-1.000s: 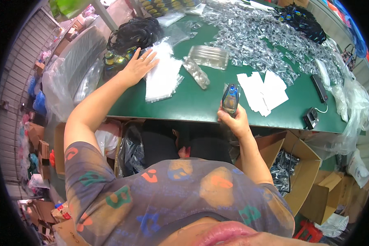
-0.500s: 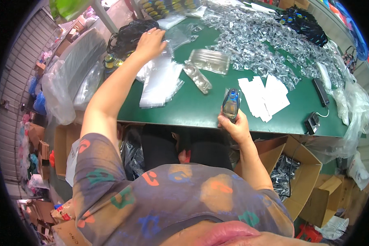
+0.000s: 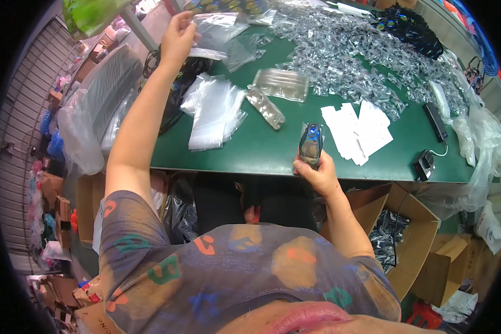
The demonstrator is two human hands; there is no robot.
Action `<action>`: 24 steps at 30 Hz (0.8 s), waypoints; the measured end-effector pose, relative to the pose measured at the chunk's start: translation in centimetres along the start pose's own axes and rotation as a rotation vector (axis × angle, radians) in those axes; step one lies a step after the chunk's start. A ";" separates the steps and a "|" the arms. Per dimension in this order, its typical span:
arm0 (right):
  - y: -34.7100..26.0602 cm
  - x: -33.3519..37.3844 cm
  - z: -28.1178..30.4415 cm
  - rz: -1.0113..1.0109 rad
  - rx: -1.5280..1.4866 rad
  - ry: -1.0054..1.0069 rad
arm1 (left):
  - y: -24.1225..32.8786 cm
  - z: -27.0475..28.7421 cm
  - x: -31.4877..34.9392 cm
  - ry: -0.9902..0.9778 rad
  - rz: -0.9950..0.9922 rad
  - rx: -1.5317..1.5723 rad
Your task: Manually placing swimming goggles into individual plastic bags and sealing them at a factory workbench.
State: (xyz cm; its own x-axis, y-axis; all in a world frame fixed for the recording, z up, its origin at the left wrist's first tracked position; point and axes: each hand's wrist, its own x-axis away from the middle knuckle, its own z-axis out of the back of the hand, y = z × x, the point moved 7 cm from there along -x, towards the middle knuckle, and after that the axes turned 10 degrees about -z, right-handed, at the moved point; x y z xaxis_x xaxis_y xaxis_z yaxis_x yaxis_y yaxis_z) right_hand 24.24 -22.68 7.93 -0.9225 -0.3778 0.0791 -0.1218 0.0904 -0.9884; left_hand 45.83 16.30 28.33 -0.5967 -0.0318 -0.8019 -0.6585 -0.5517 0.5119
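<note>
My right hand (image 3: 317, 170) grips a pair of swim goggles (image 3: 312, 143) with dark frames and a shiny blue lens, above the table's near edge. At the far left, my left hand (image 3: 179, 39) is raised with curled fingers at the edge of a clear plastic bag (image 3: 214, 34) and appears to pinch it. Beneath that arm lies a tangle of black straps (image 3: 178, 86), partly hidden. Between the hands are a fan of clear flat bags (image 3: 214, 114), a clear wrapped packet (image 3: 265, 107) and a clear plastic tray-like piece (image 3: 282, 84).
Small clear-and-silver packets (image 3: 339, 61) cover the far side of the green table (image 3: 250, 156). White paper slips (image 3: 356, 132) lie right of the goggles. Black-strapped goggles (image 3: 409, 30) are heaped far right, beyond a black adapter (image 3: 425, 166). A cardboard box (image 3: 414, 245) stands below.
My left hand has moved up and left from the black straps to the clear bag, which has shifted left with it. My right hand stays nearly still with the goggles.
</note>
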 end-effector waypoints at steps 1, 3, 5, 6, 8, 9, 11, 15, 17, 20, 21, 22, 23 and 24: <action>0.1 0.0 0.0 -0.008 -0.005 -0.004 | -0.6 0.4 1.8 -0.049 0.109 0.063; 0.1 0.1 -0.2 0.011 0.002 0.007 | -2.1 0.8 7.0 -0.068 0.344 0.147; 0.2 0.0 -0.6 0.047 0.023 -0.004 | -4.1 1.8 11.6 -0.156 0.554 0.098; 0.1 0.0 -0.5 0.033 0.002 0.007 | -3.4 1.8 11.9 -0.155 0.554 0.103; -0.1 0.1 -0.2 0.006 -0.043 0.025 | -2.3 1.9 12.5 -0.155 0.646 -0.032; -0.1 0.1 -0.2 0.007 -0.036 0.017 | -2.2 2.0 12.6 -0.144 0.647 -0.032; 0.3 -0.1 0.0 -0.028 -0.038 -0.005 | -1.9 1.7 12.2 -0.164 0.589 0.009; 0.7 -0.2 0.0 0.012 -0.040 -0.015 | -3.4 1.9 12.8 -0.037 0.676 0.113; 0.9 -0.3 0.1 0.002 0.012 0.000 | -3.6 2.1 12.9 -0.049 0.704 0.164; 0.8 -0.2 0.2 0.016 -0.016 0.008 | -3.2 2.1 14.0 -0.342 0.676 -0.014; 0.6 -0.1 0.0 0.012 -0.016 0.010 | -2.7 1.7 15.0 -0.618 0.601 -0.248; 0.3 0.0 -0.1 0.003 -0.028 0.011 | 0.2 1.1 14.6 -0.875 0.055 -0.843; 0.1 0.1 -0.1 -0.005 -0.039 0.014 | 1.0 0.8 14.6 -0.881 0.051 -0.839; 0.0 0.0 -0.2 -0.003 -0.043 0.009 | 2.3 0.9 14.2 -0.866 -0.022 -0.874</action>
State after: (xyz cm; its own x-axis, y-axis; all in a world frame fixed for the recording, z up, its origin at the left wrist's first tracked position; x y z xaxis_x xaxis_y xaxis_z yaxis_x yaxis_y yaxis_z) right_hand 24.14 -22.46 7.97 -0.9254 -0.3697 0.0832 -0.1398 0.1292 -0.9817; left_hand 35.48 15.33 18.42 -0.9161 0.3641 -0.1678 -0.3424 -0.9284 -0.1446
